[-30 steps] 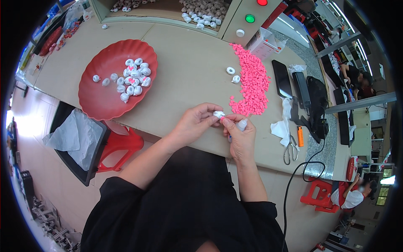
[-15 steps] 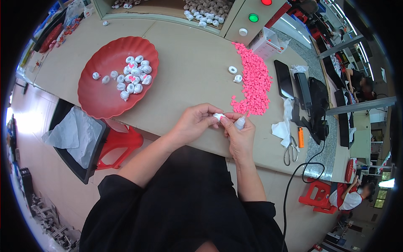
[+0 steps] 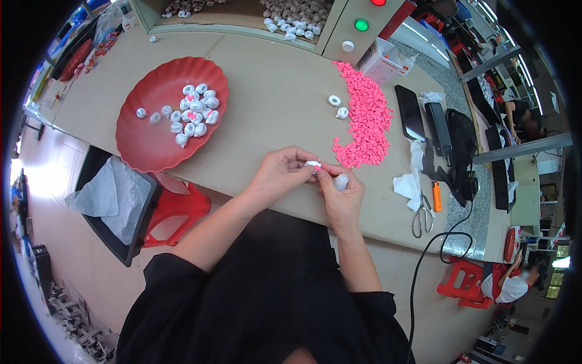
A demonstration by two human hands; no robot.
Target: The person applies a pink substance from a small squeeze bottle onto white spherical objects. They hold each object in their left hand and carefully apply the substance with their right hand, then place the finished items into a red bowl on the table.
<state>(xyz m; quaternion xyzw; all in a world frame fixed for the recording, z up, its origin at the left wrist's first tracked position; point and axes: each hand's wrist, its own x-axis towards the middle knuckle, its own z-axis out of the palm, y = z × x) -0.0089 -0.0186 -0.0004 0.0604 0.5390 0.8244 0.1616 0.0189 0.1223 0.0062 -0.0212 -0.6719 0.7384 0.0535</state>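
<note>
My left hand (image 3: 278,176) pinches a small white ring-shaped piece (image 3: 311,164) between thumb and fingertips above the table's near edge. On that piece sits a bit of pink (image 3: 317,168), with the thumb and finger of my right hand (image 3: 343,195) pressed against it. Tucked in the same right hand is a small white squeeze bottle (image 3: 341,181); its tip is hard to make out. Beyond my hands lies a long heap of small pink pieces (image 3: 370,115). Two loose white rings (image 3: 334,101) rest left of the heap.
A red scalloped bowl (image 3: 142,136) at left holds several white pieces, some with pink on them. To the right are a phone (image 3: 410,113), scissors (image 3: 418,223), an orange lighter (image 3: 437,197), tissue and a black cable. A cabinet with coloured buttons (image 3: 361,25) stands behind.
My right hand has turned slightly, so the bottle's nozzle no longer shows clearly. Both hands stay together at the white piece. The whole view has shifted a little.
</note>
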